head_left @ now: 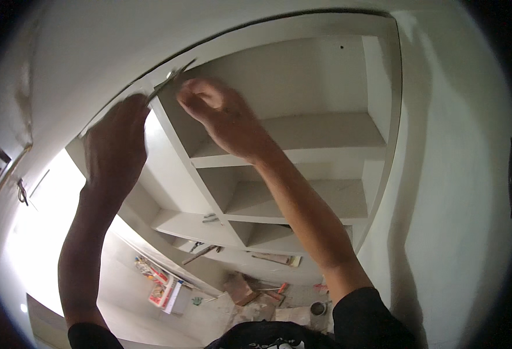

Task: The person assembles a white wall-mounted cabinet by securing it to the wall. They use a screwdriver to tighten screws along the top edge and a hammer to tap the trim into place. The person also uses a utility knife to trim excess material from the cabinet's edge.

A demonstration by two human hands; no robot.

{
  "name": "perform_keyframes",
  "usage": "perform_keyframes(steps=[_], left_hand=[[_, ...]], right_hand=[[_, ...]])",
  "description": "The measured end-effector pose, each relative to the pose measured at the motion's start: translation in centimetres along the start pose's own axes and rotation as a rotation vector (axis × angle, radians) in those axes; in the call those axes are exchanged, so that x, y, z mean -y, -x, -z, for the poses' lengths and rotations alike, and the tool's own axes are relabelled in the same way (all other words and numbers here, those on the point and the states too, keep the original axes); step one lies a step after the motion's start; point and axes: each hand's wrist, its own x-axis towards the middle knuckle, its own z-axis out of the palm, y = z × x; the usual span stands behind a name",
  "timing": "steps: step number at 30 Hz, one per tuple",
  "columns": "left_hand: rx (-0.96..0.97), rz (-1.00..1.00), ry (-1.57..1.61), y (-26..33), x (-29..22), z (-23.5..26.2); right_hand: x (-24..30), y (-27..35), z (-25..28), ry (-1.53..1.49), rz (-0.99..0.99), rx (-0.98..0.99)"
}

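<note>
Both arms reach up to the top of a white shelf unit (pixel 294 154). My left hand (pixel 118 136) is closed around a thin, dark, pointed tool (pixel 172 81), whose exact kind I cannot make out. Its tip slants up and right along the unit's upper frame. A small bright spot (pixel 169 74) shows beside the tool. To the right of it, my right hand (pixel 218 113) is raised in front of the top compartment, slightly blurred. Its fingers are curled together, and whatever they hold, if anything, is hidden.
Pliers (pixel 210 218) lie on a lower shelf, with a hammer-like tool (pixel 201 254) below. Farther down are a red-and-white box (pixel 163 292), a brown carton (pixel 240 289) and a dark bucket (pixel 318 308). A white wall (pixel 459 174) stands close on the right.
</note>
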Motion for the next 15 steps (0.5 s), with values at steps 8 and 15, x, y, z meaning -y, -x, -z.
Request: perform_keyframes(steps=[8, 15], left_hand=[[0.026, 1.120, 1.026, 18.9, 2.4, -1.1], [-0.060, 1.699, 1.916, 28.6, -0.8, -6.6]], right_hand=[[-1.5, -2.3, 12.1, 1.374, 0.498, -0.543], [-2.9, -2.7, 12.0, 1.596, 0.390, -0.463]])
